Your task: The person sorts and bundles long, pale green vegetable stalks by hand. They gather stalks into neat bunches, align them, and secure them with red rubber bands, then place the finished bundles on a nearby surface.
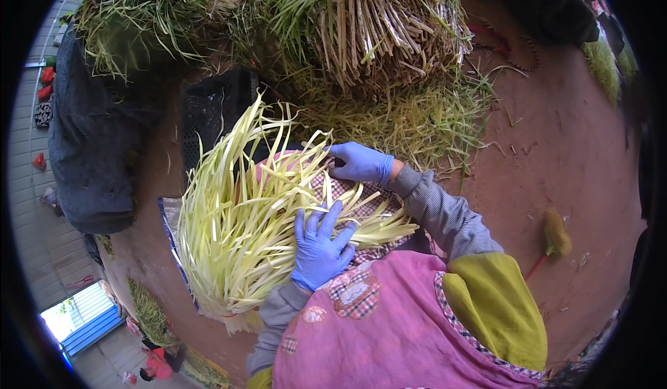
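Note:
A large bundle of pale yellow blanched chives (245, 222) lies across my lap and fans out to the left. My left hand (320, 248), in a blue glove, rests on the leaves with its fingers spread. Leaf ends stick out to the right beyond it, over a checked apron cloth (338, 186). My right hand (362, 162), gloved too, is at the upper leaf tips with its thumb and fingers bent. Whether it pinches any leaf is hard to see. A silvery sheet with a blue edge (169, 222) shows under the bundle's left side.
Ahead stands a big stack of chives (380, 34) with stem ends facing me, above a heap of loose trimmings (396, 118). A black plastic crate (200, 102) and a dark cloth-covered pile (99, 133) are at the left. A yellowish brush-like thing (556, 232) lies on the reddish floor (583, 149). A person (156, 365) is farther off.

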Demonstrator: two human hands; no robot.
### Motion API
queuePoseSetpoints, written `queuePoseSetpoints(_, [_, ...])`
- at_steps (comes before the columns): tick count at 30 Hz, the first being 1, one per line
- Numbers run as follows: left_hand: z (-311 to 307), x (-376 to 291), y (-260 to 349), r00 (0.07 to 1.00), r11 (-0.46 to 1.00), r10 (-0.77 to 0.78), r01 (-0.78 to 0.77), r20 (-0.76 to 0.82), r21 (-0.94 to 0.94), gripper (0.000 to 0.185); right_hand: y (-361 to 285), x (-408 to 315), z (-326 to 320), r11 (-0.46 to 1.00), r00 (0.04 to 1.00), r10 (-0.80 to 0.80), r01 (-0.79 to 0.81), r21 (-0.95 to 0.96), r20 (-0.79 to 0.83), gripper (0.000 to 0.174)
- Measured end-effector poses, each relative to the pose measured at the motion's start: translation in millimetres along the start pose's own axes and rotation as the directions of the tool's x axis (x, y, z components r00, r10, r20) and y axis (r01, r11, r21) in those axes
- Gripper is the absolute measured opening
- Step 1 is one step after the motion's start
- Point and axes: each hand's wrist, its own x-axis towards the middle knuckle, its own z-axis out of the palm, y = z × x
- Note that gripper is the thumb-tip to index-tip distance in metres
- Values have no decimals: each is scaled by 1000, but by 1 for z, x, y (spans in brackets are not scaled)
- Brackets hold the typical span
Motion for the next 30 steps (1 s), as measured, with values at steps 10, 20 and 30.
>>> queuePoseSetpoints(10, [-84,12,-5,984,979,-60,26,-168,-200,45,-12,-64,-31,807,971,-225,234,-542,84,29])
queuePoseSetpoints(20, [-17,15,-28,937,934,-340,346,-74,94,74,12,-78,-45,657,993,100,-109,-746,-57,19])
queuePoseSetpoints(30, [-20,16,-26,932,926,-363,363,-22,100,71,-44,-22,-9,644,911,-412,313,-698,29,32])
